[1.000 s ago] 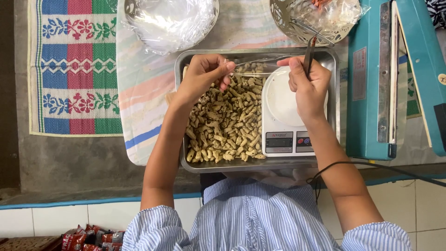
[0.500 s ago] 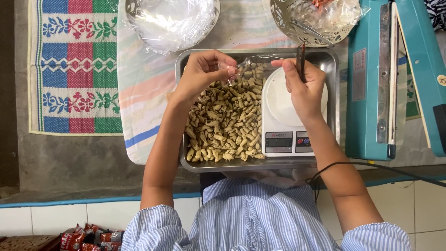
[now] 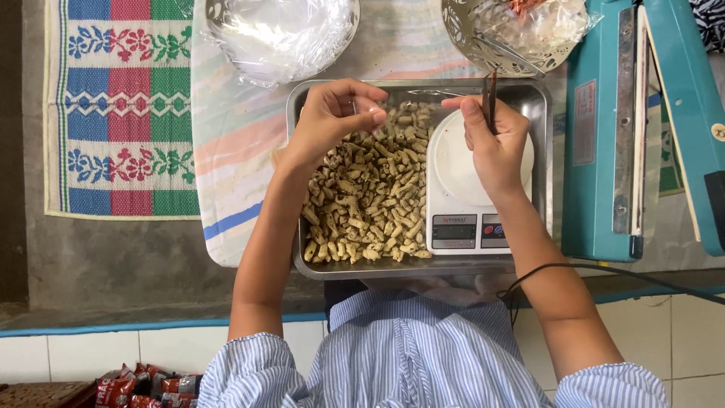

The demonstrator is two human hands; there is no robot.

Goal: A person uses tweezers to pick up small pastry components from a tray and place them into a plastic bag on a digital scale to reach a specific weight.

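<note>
Two hands are working over a steel tray point(image 3: 536, 151) that is holding a big heap of pale tan snack sticks point(image 3: 366, 193) on its left side and a white kitchen scale point(image 3: 472, 189) on its right. The left hand point(image 3: 332, 121) is pinching one edge of a small clear plastic bag point(image 3: 411, 102), thumb and fingers closed tight on the film. The right hand point(image 3: 495, 140) is gripping the other edge with its thumb while the rest of the fingers are curling around a thin dark stick-like tool point(image 3: 489, 102) (can't tell exactly what it is, maybe tongs or chopsticks). So the bag is being stretched between both hands, hanging just above the far end of the tray, over where the snacks meet the scale.

Progress-wise, it's looking pretty early. The bag seems empty or close to it, the film is too see-through to say for sure. The scale's platform is sitting bare and the heap is looking nearly full. Filling and weighing are both seemingly waiting to be done.

A teal heat sealer point(image 3: 642, 128) is sitting off to the right, with its lid raised. Beyond the tray, a metal bowl point(image 3: 279, 34) is holding crumpled clear plastic, and a perforated metal basket point(image 3: 506, 38) is holding more.
</note>
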